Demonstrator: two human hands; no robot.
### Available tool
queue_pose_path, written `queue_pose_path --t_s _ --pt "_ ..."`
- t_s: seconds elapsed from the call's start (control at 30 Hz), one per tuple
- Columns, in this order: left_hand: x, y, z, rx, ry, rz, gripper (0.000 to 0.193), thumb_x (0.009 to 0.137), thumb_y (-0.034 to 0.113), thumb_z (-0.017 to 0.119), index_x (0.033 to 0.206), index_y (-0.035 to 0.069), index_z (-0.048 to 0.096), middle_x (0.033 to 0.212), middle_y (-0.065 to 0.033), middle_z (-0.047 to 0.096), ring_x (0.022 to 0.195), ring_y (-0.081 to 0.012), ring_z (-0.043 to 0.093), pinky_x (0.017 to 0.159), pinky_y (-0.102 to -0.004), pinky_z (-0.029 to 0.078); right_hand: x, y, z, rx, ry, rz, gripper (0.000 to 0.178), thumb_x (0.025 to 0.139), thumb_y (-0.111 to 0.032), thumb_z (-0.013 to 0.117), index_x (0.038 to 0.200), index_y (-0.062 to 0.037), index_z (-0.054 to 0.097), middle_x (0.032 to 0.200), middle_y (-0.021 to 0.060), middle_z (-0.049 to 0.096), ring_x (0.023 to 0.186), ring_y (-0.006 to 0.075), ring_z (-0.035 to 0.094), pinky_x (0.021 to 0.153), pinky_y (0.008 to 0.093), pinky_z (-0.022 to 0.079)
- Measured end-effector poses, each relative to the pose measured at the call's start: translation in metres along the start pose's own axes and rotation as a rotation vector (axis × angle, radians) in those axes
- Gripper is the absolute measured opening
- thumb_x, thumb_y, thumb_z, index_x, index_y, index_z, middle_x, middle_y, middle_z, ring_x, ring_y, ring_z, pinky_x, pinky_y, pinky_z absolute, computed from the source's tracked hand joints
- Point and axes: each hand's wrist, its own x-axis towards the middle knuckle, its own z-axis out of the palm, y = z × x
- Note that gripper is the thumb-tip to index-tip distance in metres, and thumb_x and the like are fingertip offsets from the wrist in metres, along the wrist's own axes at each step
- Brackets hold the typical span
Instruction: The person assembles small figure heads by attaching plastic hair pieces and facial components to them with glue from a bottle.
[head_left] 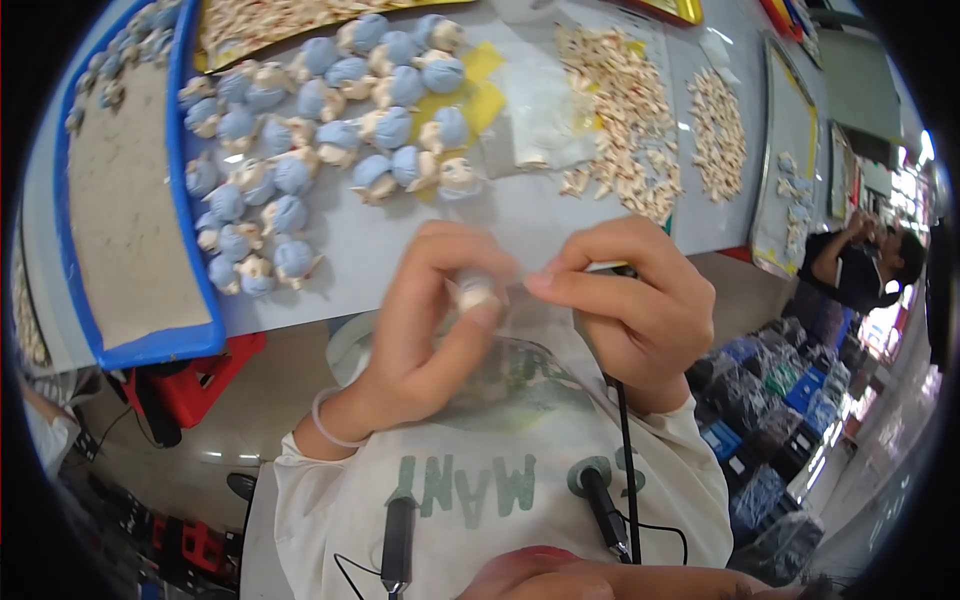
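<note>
My left hand (415, 340), slightly smeared by motion, is closed around a small pale doll head (474, 293). It is held in front of my chest, near the table's front edge. Facing it is my right hand (640, 300), thumb and forefinger pinched together a short way from the head. Whatever sits in that pinch is too small or blurred to make out. Beyond my left hand, many doll heads with blue hair (292, 176) lie spread over the light table (350, 268). Some face up and others lie on their sides.
A blue-rimmed tray (196, 240) with more heads stands at the left. Heaps of small pale pieces (625, 110) and a clear plastic bag (540, 125) lie at the back. A metal tray (775, 215), bagged crates (770, 400) and another person (850, 270) are at the right.
</note>
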Motion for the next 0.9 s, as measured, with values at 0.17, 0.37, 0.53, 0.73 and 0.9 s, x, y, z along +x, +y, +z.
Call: queue_pose_path --t_s 0.17,0.37,0.53,0.73,0.9 --pt "0.002 0.008 0.015 0.536 0.05 0.199 0.02 0.071 0.0 0.057 0.091 0.001 0.053 0.071 -0.008 0.049 0.056 -0.0211 0.049 0.05 -0.0289 0.039 -0.008 -0.003 0.004 0.102 0.082 0.027 0.026 0.054 0.012 0.059 0.076 -0.002 0.063 0.07 0.0083 0.061 0.062 0.0215 0.058 0.056 0.0271 0.046" --pt "0.002 0.006 0.011 1.128 0.05 0.684 0.024 0.061 0.008 0.06 0.084 0.003 0.057 0.073 -0.0031 0.051 0.055 -0.0132 0.046 0.046 -0.0252 0.033 -0.014 -0.005 -0.003 0.219 0.033 0.174 0.02 0.059 0.016 0.059 0.072 0.0015 0.055 0.068 0.0118 0.061 0.064 0.0196 0.059 0.059 0.0249 0.044" --pt "0.0 0.0 0.01 1.215 0.047 0.764 0.027 0.059 0.011 0.059 0.085 0.003 0.057 0.075 -0.0026 0.051 0.055 -0.0119 0.045 0.046 -0.0235 0.03 -0.012 -0.006 -0.007 0.47 0.027 0.426 0.018 0.061 0.015 0.06 0.073 0.002 0.055 0.07 0.0117 0.061 0.067 0.0182 0.059 0.062 0.0258 0.046" --pt "0.002 -0.003 0.006 1.179 0.055 0.787 0.024 0.064 0.009 0.058 0.086 0.001 0.056 0.074 -0.0037 0.051 0.053 -0.0116 0.045 0.045 -0.0239 0.029 -0.007 -0.004 -0.004 0.514 -0.051 0.467 0.013 0.062 0.008 0.062 0.074 0.0028 0.061 0.072 0.0093 0.062 0.067 0.0165 0.059 0.062 0.0237 0.045" --pt "0.002 0.002 0.0 1.171 -0.048 0.75 0.023 0.065 0.008 0.059 0.087 0.0 0.056 0.074 -0.0043 0.051 0.052 -0.0118 0.045 0.045 -0.0249 0.031 -0.007 -0.004 -0.005 0.4 -0.161 0.416 0.011 0.063 0.004 0.064 0.073 0.0016 0.059 0.072 0.0085 0.061 0.066 0.0164 0.059 0.061 0.0252 0.045"
